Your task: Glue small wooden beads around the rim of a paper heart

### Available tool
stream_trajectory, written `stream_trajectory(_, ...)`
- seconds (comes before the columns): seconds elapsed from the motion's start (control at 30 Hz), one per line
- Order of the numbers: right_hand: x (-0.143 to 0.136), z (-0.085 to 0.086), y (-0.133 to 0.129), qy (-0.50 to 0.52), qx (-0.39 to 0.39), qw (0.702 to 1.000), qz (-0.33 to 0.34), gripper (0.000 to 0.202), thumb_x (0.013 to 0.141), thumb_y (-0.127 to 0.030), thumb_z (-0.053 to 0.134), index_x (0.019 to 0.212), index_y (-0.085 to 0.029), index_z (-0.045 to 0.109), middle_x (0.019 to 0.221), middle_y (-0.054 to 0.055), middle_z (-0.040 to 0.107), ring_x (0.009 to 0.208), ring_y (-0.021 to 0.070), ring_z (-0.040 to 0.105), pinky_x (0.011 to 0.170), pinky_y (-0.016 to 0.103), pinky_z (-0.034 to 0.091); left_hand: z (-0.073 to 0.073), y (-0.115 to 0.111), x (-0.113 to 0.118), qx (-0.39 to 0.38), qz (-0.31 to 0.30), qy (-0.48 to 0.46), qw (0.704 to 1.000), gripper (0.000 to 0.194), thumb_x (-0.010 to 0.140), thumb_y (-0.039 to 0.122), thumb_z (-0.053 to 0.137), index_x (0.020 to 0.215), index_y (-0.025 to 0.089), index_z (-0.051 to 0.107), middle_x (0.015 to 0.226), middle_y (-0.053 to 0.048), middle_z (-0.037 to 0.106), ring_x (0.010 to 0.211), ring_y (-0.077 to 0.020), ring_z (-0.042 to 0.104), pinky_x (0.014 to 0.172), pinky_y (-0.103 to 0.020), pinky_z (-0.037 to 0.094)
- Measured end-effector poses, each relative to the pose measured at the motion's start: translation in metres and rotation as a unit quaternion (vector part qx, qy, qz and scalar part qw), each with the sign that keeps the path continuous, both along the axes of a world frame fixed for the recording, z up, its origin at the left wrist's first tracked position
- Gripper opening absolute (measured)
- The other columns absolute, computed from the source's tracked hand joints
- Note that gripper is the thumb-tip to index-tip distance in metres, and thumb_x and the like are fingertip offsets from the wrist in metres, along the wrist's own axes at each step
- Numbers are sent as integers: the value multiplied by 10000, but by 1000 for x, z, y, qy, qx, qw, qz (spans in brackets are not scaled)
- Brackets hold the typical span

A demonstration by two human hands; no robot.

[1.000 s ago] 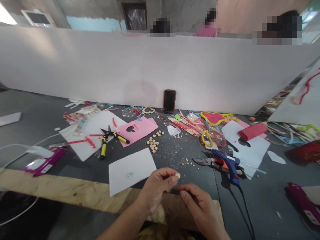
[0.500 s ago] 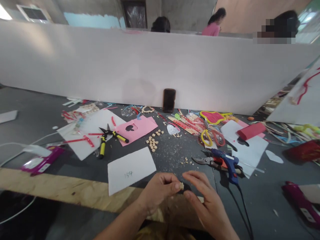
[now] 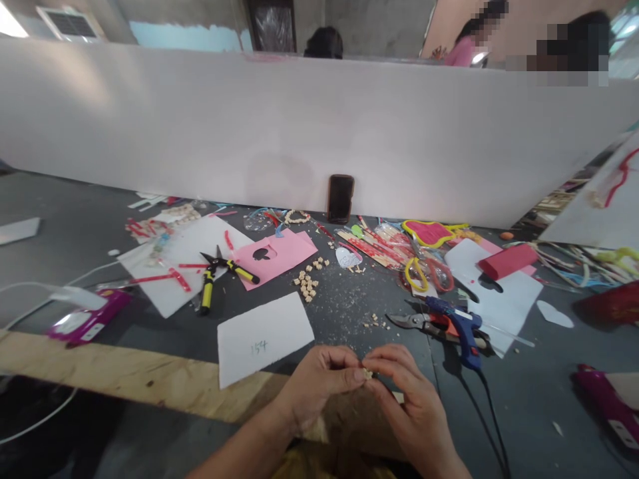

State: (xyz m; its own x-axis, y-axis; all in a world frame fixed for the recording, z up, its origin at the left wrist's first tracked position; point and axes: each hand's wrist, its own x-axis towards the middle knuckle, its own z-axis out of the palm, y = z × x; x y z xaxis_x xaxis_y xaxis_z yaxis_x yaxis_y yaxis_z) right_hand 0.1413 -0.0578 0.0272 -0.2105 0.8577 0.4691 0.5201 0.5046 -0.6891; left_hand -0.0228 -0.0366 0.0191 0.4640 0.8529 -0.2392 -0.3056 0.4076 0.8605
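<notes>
Above the worktop's (image 3: 74, 226) near edge, both hands grasp one small pale piece (image 3: 368, 374): the left hand (image 3: 324, 379) pinches it by thumb and forefinger, the right hand (image 3: 410, 392) closes fingertips on its other side. This piece seems unfinished; whether the similar pieces in the pile (image 3: 307, 287) beyond are done or waiting cannot be told. Fingers hide its long axis and which way it points.

With its bare forearm (image 3: 264, 429) slanted toward 2 o'clock, the left hand (image 3: 322, 380) is held in a pinch, thumb against curled fingers, and at its 3 o'clock side the right hand (image 3: 414, 394) is held close, thumb and fingers drawn together toward 10 o'clock.
</notes>
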Motion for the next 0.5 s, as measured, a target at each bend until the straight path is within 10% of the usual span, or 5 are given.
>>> stream_trajectory(0.5,2,-4,-3,53,-65,996,8,163,821,-194,576,950,-244,664,908,50,666,879,172,625,744,280,533,-4,0,1,-1,-7,-26,1000,267,675,371,751,637,118,672,651,-3,514,632,-98,411,612,-215,306)
